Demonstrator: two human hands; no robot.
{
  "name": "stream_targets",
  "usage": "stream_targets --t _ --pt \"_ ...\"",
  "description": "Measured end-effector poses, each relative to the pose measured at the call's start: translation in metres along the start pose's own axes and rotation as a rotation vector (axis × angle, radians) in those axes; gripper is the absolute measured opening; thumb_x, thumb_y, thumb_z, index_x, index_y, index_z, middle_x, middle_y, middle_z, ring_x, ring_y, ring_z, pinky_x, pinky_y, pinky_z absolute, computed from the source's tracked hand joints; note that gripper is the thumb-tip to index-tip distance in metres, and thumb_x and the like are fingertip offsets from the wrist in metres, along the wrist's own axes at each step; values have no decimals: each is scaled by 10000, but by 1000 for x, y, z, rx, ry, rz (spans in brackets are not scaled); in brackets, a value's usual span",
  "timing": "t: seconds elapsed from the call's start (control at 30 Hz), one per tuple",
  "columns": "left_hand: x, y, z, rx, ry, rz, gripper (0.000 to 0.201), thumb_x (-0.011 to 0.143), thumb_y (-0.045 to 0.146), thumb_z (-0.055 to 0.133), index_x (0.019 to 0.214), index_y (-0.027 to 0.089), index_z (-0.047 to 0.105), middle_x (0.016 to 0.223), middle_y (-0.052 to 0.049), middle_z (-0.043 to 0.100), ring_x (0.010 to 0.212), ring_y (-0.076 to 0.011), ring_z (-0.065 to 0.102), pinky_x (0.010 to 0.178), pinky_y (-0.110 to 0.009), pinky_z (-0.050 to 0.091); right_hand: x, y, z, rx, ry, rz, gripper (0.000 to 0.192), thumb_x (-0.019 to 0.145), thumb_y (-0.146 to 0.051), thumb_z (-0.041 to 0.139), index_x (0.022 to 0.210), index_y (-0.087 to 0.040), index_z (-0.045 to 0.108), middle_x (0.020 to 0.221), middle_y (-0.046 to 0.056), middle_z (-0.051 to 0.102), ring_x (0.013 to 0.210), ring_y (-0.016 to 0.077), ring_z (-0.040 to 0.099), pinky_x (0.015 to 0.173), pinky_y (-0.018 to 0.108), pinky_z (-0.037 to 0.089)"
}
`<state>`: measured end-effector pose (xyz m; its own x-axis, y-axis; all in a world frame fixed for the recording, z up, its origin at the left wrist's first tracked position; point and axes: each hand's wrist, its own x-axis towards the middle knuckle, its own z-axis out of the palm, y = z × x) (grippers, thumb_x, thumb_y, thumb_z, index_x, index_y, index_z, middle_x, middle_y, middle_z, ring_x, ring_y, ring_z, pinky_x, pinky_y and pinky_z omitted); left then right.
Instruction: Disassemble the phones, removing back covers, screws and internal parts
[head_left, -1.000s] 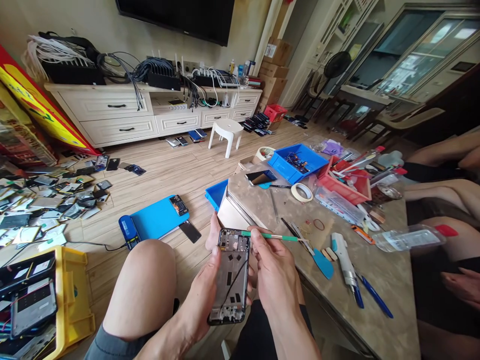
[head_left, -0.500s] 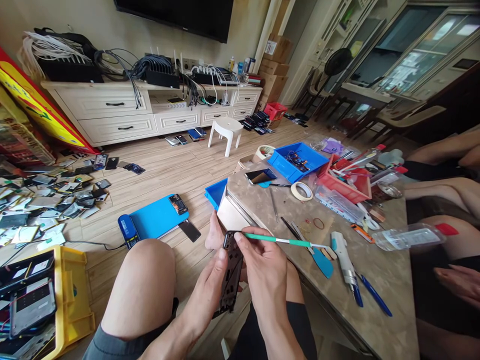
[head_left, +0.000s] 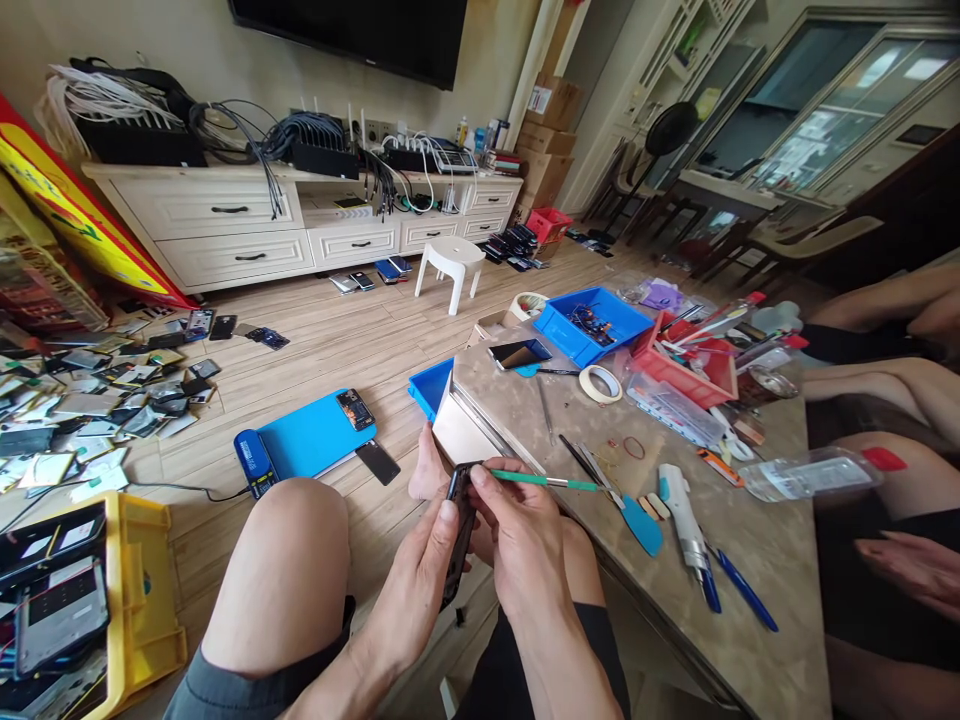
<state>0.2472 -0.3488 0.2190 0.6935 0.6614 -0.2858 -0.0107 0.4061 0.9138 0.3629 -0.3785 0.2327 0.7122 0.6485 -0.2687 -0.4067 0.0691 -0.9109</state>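
My left hand (head_left: pixel 420 560) is closed around the edge of a dark phone housing (head_left: pixel 459 545), held upright between my knees. Its inner side is now turned mostly edge-on. My right hand (head_left: pixel 525 540) pinches a slim green-and-silver rod-like tool (head_left: pixel 536 479) near the housing's top end. The tool's far end points right, over the table; its end at the housing is hidden by my fingers. A small dark piece (head_left: pixel 460 617) shows just below the housing, and I cannot tell if it is attached.
Right of me, the table (head_left: pixel 750 660) carries tweezers, a blue spatula (head_left: pixel 642 526), a white-and-grey pen-like tool (head_left: pixel 682 515), tape and bins. A blue heating mat (head_left: pixel 311 440) lies on the floor, left of it loose phone parts and a yellow crate (head_left: pixel 142 600). Another person sits at right.
The phone housing has turned so its inner face shows less. The green tool's right end has shifted left and up slightly. A small dark piece now shows below the housing.
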Motion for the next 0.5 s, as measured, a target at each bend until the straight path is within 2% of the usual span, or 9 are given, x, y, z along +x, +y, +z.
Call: stream_targets --t 0.17,0.27,0.37,0.5 --pt "4 -2 1 -158 5 65 563 1001 546 509 1418 179 601 1313 -101 672 1255 -289 560 1056 -345 435 0 3 5 -58 23 -91 377 672 -407 910 839 -175 663 717 8 709 670 151 649 632 248 522" --pt "5 -4 2 -233 7 70 539 978 525 567 1371 163 635 1290 -107 686 1296 -307 538 1084 -360 423 -3 3 9 -162 70 -134 339 717 -420 870 848 -178 670 668 -12 678 623 138 620 578 228 491" --pt "5 -6 1 -177 13 -5 570 971 583 546 1368 181 622 1262 -103 695 1151 -277 619 965 -341 483 -6 3 9 -247 67 -148 313 746 -426 841 837 -181 669 642 -19 663 602 138 615 563 230 492" --pt "4 -2 -2 -215 49 -300 766 906 776 456 1281 135 645 1039 -136 740 842 -255 698 676 -323 506 9 -10 -6 -174 23 -143 322 735 -395 861 874 -174 672 669 -8 695 619 136 661 626 248 554"
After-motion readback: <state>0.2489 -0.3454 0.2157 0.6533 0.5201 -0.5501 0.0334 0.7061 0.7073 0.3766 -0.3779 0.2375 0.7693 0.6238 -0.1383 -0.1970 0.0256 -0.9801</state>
